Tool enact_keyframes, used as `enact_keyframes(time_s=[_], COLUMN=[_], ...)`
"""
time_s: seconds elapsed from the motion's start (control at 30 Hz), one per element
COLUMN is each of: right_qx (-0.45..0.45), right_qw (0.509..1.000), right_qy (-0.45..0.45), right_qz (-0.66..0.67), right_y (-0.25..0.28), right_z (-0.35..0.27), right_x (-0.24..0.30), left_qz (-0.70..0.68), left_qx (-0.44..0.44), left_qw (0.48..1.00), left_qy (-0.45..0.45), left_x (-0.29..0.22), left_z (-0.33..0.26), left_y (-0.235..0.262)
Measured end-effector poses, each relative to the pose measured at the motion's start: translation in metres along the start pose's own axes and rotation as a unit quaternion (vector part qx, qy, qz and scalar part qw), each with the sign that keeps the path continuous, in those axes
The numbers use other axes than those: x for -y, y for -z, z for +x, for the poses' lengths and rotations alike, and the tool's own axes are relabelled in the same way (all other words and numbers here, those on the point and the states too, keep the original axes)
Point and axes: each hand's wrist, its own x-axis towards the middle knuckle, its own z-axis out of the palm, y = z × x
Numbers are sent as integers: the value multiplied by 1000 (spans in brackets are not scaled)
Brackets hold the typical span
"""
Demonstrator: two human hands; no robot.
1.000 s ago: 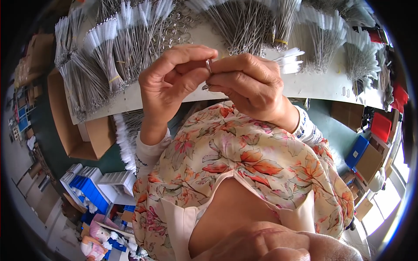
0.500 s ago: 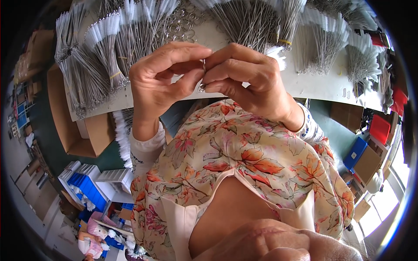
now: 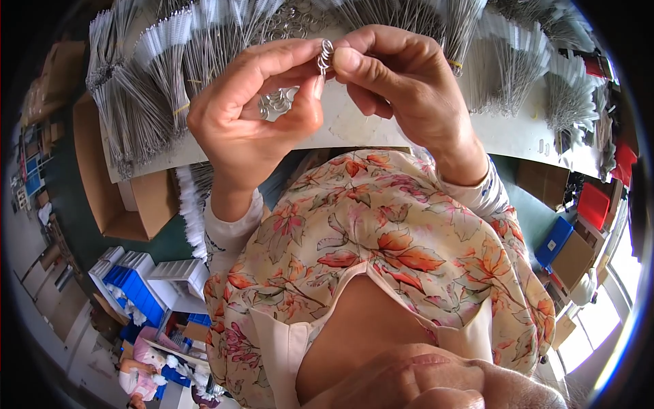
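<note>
A short cluster of shiny metal rings point(image 3: 325, 56) is held up over the near part of the table. My left hand point(image 3: 248, 112) pinches it from the left between thumb and fingertips. On its other side, the thumb and index finger of my right hand point(image 3: 415, 85) close on its edge; the exact contact is partly hidden by the fingers. Loose metal rings point(image 3: 276, 102) lie on the white table point(image 3: 354, 129) behind my left hand, and more rings point(image 3: 293, 26) are piled farther back.
Bundles of thin wire brushes with white bristles point(image 3: 160, 75) line the table's left, and more bundles point(image 3: 504, 75) its right. An open cardboard box point(image 3: 102, 184) stands at the left. Lower left are blue bins point(image 3: 136, 290) and another person point(image 3: 139, 375). A red bin point(image 3: 594, 204) is at right.
Both hands have risen away from my body, toward the far side. My right hand has turned, its thumb now on top, and the ring cluster shows more plainly between the fingers.
</note>
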Motion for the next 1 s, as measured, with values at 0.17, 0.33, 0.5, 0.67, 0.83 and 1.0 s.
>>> enact_keyframes(time_s=[0.17,0.33,0.5,0.67,0.83,1.0], right_qx=[3,35,153,83,104,55], right_qw=[999,999,985,989,989,998], right_qy=[9,-22,-57,-23,-70,-20], right_qz=[-49,-14,52,-119,-78,-16], right_y=[5,11,32,16,24,17], right_z=[8,12,25,13,10,5], right_x=[-5,-5,6,11,2,-19], left_qz=[11,42,20,-8,-139,-116], left_qx=[7,42,37,62,40,52], left_qw=[1000,998,999,996,985,984], left_qy=[3,-4,26,67,99,127], left_x=[6,2,3,3,4,1], left_z=[4,13,11,11,10,8], left_y=[3,7,9,13,13,12])
